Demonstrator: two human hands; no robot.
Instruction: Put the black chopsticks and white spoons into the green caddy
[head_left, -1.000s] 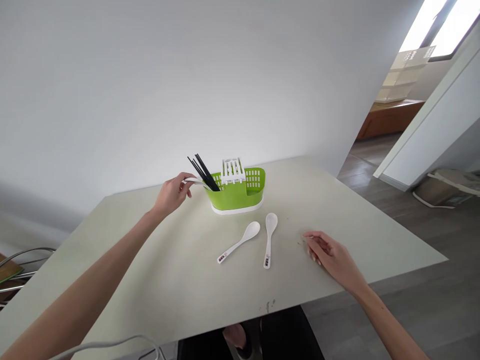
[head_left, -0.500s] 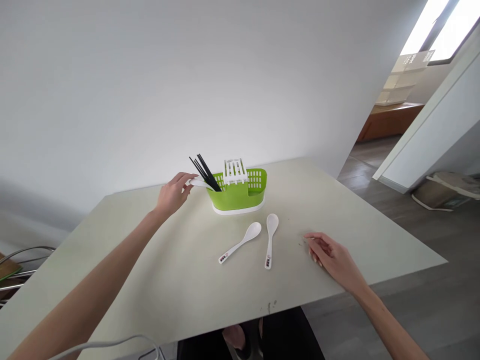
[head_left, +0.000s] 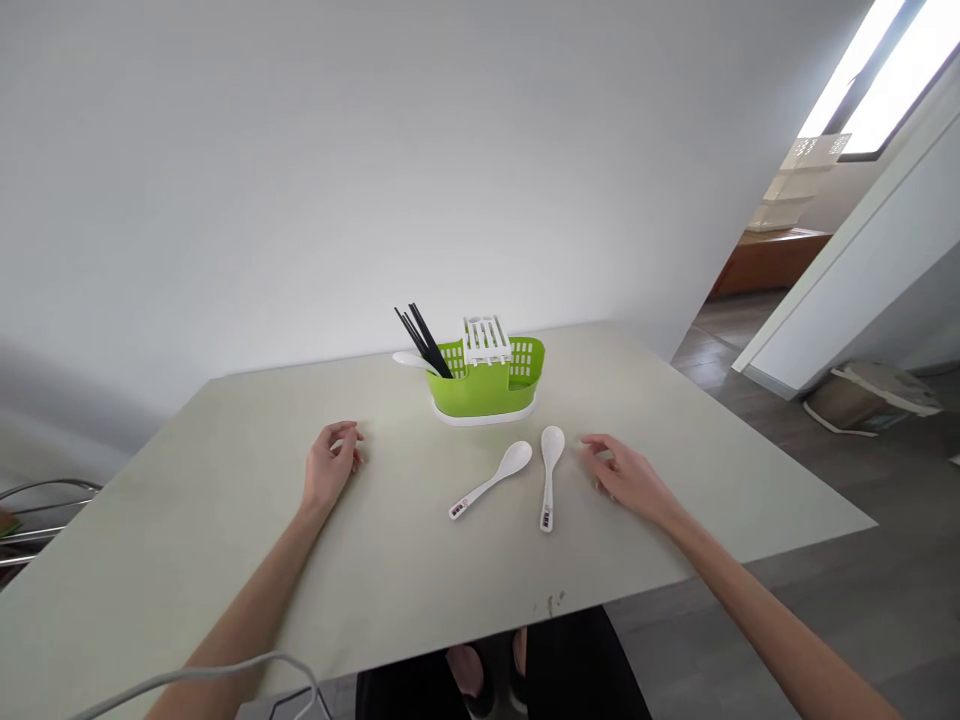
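A green utensil basket [head_left: 480, 395] with a white base stands at the back of the table. Black chopsticks [head_left: 421, 340] lean out of its left compartment, beside a white spoon [head_left: 414, 361] whose bowl end sticks out to the left. In front of the basket lie two more white spoons, a slanted spoon [head_left: 496, 478] and a nearly straight spoon [head_left: 549, 478]. My left hand [head_left: 334, 462] is over the table, left of the basket, its fingers loosely curled and apart, holding nothing. Just right of the straight spoon is my right hand [head_left: 619, 475], fingers apart and nothing held.
A white slotted rack [head_left: 487, 342] sits across the basket's middle. The pale table [head_left: 390, 590] runs along a white wall. A grey cable [head_left: 225, 668] crosses the lower left. On the floor at right stands a brownish bin [head_left: 862, 400].
My left hand has let go of the white spoon, now left in the basket, and moved down toward me. My right hand has moved left and forward, closer to the straight spoon.
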